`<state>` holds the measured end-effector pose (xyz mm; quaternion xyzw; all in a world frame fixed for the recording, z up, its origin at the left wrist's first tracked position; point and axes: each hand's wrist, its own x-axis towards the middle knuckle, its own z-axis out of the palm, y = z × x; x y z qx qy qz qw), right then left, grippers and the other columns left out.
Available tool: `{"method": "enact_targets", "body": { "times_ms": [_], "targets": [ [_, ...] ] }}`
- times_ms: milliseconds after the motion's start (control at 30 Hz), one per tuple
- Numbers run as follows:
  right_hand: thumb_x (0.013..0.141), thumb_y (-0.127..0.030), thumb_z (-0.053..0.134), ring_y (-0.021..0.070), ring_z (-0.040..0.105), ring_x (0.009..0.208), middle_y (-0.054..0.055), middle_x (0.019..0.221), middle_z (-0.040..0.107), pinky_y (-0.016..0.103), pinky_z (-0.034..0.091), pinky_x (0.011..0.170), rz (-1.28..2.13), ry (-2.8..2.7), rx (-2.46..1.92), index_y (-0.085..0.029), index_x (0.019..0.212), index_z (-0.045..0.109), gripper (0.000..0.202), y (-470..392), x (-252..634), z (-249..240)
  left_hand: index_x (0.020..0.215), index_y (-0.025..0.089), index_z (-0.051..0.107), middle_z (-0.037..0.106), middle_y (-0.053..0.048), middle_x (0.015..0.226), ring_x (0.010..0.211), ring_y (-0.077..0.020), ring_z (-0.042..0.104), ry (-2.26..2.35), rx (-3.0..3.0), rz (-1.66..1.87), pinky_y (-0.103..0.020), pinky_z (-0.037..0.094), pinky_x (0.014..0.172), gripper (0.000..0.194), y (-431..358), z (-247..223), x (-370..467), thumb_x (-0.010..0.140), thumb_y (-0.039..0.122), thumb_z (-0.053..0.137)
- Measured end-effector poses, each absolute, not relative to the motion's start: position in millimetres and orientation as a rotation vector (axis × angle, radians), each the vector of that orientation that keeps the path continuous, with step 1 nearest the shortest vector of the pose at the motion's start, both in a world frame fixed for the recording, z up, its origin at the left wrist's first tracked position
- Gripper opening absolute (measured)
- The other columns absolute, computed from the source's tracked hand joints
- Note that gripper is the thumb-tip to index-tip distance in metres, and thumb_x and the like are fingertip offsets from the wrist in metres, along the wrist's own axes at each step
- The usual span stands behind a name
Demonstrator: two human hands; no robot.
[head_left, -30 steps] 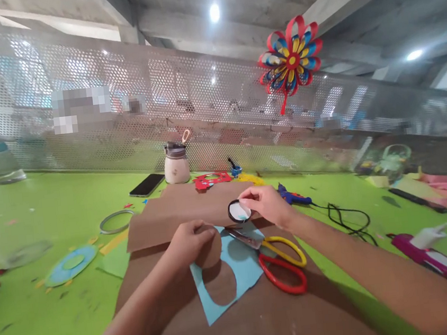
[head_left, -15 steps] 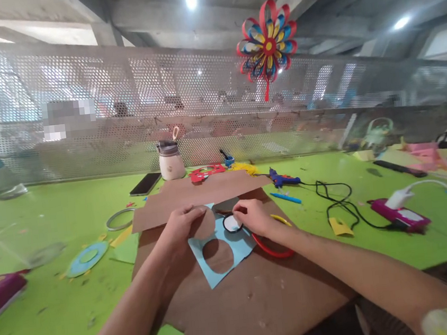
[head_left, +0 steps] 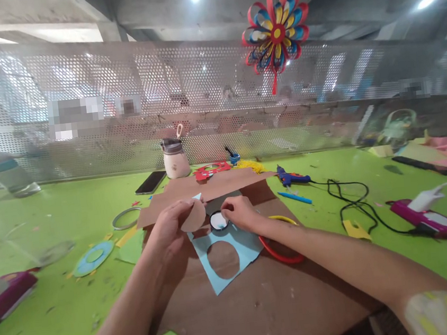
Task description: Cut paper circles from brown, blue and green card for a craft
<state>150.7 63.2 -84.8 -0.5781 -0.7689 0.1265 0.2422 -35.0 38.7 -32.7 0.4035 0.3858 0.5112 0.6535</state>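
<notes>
A tan cardboard disc (head_left: 195,216) is pinched along its left edge by my left hand (head_left: 170,227). My right hand (head_left: 241,212) closes its fingertips on the right side of a small round black-rimmed piece with a white face (head_left: 219,220); its exact kind is unclear. The two pieces are side by side, almost touching. Under them lies a sheet of light blue paper (head_left: 220,283) with a large round hole. That sheet rests on brown cardboard (head_left: 231,321). Beneath my right forearm is a red and yellow ring (head_left: 283,257), partly covered.
A blue glue gun (head_left: 293,177) and a blue pen (head_left: 295,198) lie to the right, with a black cord leading to a magenta power strip (head_left: 428,215). At the back stand a phone (head_left: 150,182) and a bottle (head_left: 176,161). A paper flower (head_left: 277,33) hangs above.
My right hand has brought the black-rimmed piece left, closer to the cardboard disc. The left hand has shifted slightly left with the disc. The view has turned a little.
</notes>
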Motion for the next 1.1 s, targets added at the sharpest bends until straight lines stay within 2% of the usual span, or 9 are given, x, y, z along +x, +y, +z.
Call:
{"method": "enact_targets", "body": {
  "times_ms": [133, 333, 500, 700, 800, 867, 967, 1100],
  "targets": [
    [0.092, -0.028, 0.056, 0.0174, 0.064, 0.087, 0.005, 0.100, 0.067, 0.037, 0.053, 0.079, 0.355, -2.157, -1.564, -0.015, 0.098, 0.064, 0.017, 67, 142, -81, 0.090, 0.007, 0.065, 0.072, -0.012, 0.084, 0.077, -0.0257, 0.069, 0.880, 0.897, 1.150, -0.036, 0.057, 0.063, 0.024, 43, -40, -36, 0.070, 0.020, 0.067],
    [0.091, -0.029, 0.057, 0.0174, 0.065, 0.085, 0.004, 0.096, 0.068, 0.037, 0.053, 0.078, 0.335, -2.185, -1.529, -0.014, 0.095, 0.065, 0.017, 65, 139, -77, 0.084, 0.010, 0.064, 0.072, -0.011, 0.081, 0.074, -0.0237, 0.069, 0.873, 0.884, 1.188, -0.034, 0.057, 0.066, 0.018, 51, -52, -37, 0.069, 0.018, 0.068],
    [0.093, -0.029, 0.055, 0.0162, 0.066, 0.082, 0.003, 0.089, 0.069, 0.036, 0.053, 0.077, 0.299, -2.124, -1.458, -0.014, 0.091, 0.065, 0.018, 51, 145, -66, 0.080, 0.011, 0.063, 0.071, -0.012, 0.077, 0.072, -0.0275, 0.069, 0.885, 0.893, 1.161, -0.039, 0.057, 0.062, 0.015, 47, -48, -35, 0.069, 0.020, 0.068],
    [0.093, -0.023, 0.049, 0.0167, 0.065, 0.078, 0.003, 0.083, 0.070, 0.032, 0.050, 0.074, 0.256, -2.061, -1.514, -0.015, 0.089, 0.066, 0.019, 31, 186, -54, 0.082, 0.013, 0.061, 0.071, -0.015, 0.082, 0.077, -0.0315, 0.069, 0.891, 0.923, 1.156, -0.042, 0.057, 0.056, 0.016, 41, -43, -32, 0.071, 0.021, 0.067],
    [0.090, -0.025, 0.048, 0.0192, 0.063, 0.077, 0.006, 0.084, 0.069, 0.031, 0.048, 0.072, 0.256, -2.129, -1.559, -0.017, 0.087, 0.068, 0.021, 18, 215, -56, 0.082, 0.012, 0.060, 0.071, -0.016, 0.081, 0.074, -0.0313, 0.069, 0.877, 0.951, 1.138, -0.041, 0.056, 0.054, 0.017, 37, -41, -31, 0.072, 0.023, 0.067],
    [0.083, -0.027, 0.057, 0.0224, 0.062, 0.082, 0.008, 0.085, 0.067, 0.033, 0.046, 0.076, 0.272, -2.222, -1.579, -0.016, 0.092, 0.069, 0.019, 7, 229, -59, 0.082, 0.012, 0.060, 0.071, -0.016, 0.080, 0.072, -0.0289, 0.068, 0.861, 0.970, 1.128, -0.040, 0.057, 0.058, 0.017, 35, -40, -30, 0.074, 0.025, 0.067],
    [0.074, -0.027, 0.062, 0.0289, 0.057, 0.100, 0.011, 0.101, 0.062, 0.039, 0.042, 0.086, 0.313, -2.340, -1.618, -0.018, 0.110, 0.065, 0.037, -9, 240, -62, 0.083, 0.014, 0.060, 0.070, -0.013, 0.078, 0.068, -0.0256, 0.067, 0.848, 0.996, 1.124, -0.037, 0.056, 0.055, 0.018, 34, -42, -30, 0.074, 0.028, 0.067],
    [0.073, -0.025, 0.058, 0.0325, 0.059, 0.097, 0.013, 0.107, 0.058, 0.043, 0.043, 0.080, 0.372, -2.369, -1.727, -0.025, 0.127, 0.054, 0.053, -21, 240, -64, 0.085, 0.016, 0.059, 0.070, -0.009, 0.077, 0.067, -0.0242, 0.066, 0.856, 1.010, 1.143, -0.036, 0.055, 0.052, 0.016, 34, -43, -29, 0.075, 0.026, 0.066]
  ]
}}
